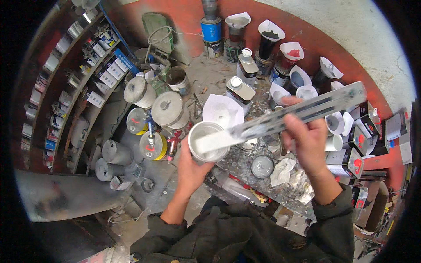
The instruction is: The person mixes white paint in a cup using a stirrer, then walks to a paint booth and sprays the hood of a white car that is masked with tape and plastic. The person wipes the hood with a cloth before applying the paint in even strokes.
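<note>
My left hand is wrapped round a white plastic mixing cup, tilted a little and held over the bench's near edge. Inside the cup is some whitish material. My right hand grips a long, flat mixing stick with slots along it. The stick's white-coated end reaches down into the cup. Just beyond the cup stands a white paper cone strainer with a pale residue in it. A metal can with a white cap is behind that strainer.
Several paint-stained strainers on cups, such as a red one, line the bench's back. A round lid and crumpled paper lie to the right. Large lidded buckets and yellow cans stand left, before shelves of tins.
</note>
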{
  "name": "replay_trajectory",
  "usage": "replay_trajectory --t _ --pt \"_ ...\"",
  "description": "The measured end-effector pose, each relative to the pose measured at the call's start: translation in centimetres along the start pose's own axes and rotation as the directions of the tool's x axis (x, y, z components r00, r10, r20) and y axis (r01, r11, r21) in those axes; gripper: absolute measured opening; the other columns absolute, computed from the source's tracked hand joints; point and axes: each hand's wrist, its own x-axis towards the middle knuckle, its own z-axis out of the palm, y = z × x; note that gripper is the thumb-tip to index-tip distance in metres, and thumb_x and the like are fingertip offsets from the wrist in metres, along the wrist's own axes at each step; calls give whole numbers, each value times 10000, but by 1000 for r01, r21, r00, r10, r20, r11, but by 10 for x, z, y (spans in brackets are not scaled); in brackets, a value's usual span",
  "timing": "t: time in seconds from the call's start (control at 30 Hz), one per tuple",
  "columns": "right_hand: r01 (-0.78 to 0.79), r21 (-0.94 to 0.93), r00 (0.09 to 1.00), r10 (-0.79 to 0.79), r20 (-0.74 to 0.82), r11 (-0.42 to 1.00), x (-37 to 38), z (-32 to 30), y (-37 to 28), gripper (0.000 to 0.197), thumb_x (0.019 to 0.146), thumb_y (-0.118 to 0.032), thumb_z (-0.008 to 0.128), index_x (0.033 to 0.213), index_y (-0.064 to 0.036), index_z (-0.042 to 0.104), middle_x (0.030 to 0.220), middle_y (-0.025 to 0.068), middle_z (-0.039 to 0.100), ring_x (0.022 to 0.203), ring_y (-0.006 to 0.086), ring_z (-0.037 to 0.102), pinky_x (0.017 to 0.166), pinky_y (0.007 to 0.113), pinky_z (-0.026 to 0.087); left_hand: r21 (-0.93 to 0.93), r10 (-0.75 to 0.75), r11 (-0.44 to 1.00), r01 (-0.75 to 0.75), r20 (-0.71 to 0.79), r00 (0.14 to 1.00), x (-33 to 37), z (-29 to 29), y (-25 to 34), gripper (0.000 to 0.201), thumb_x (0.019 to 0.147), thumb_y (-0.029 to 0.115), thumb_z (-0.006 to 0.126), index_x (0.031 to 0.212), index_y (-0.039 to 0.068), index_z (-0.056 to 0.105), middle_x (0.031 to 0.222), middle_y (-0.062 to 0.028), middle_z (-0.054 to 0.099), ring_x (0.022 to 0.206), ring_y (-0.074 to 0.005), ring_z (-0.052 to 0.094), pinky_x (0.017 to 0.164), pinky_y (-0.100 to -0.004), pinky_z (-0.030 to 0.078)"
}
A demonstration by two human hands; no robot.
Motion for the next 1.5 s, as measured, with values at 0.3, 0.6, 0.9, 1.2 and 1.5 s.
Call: replay_trajectory --t 0.3,0.6,0.9,1.2,1.5 --pt "216 -81 960 -227 -163 973 20 -30 -9 309 959 -117 609 1214 57 605 806 33 618 554 65 523 466 203 393 -89 -190 978 189 -5 982 18 -22 -19 759 743 55 828 1359 -6 389 1268 -126 580 1166 -222 567 1016 -352 428" --pt "334 -148 942 -326 79 931 27 -6 19 296 945 -37 606 1235 25 599 754 23 607 589 59 539 520 200 414 -48 -170 985 167 -72 983 14 -23 -2 748 732 62 838 1348 -10 420 1275 -124 568 1167 -224 560 1024 -354 416" --pt "363 -169 932 -361 43 916 36 -16 23 291 947 -46 606 1230 26 607 794 40 633 604 56 551 530 189 419 53 -145 987 151 -105 984 11 -18 1 790 736 84 836 1376 -4 381 1281 -141 566 1170 -233 561 1021 -358 416" --pt "280 -175 947 -302 -113 944 26 -37 24 321 949 -69 614 1248 44 580 789 58 621 598 84 558 495 206 409 237 -96 963 128 -143 985 21 -23 18 770 738 172 838 1350 -7 405 1209 -182 620 1106 -296 621 950 -390 464" --pt "216 -69 962 -225 -152 974 24 -46 36 306 961 -77 612 1253 15 606 757 13 619 613 37 533 520 178 400 548 19 837 12 -51 999 40 -25 39 727 669 200 862 1273 7 506 1113 -201 638 1037 -376 626 881 -436 489"
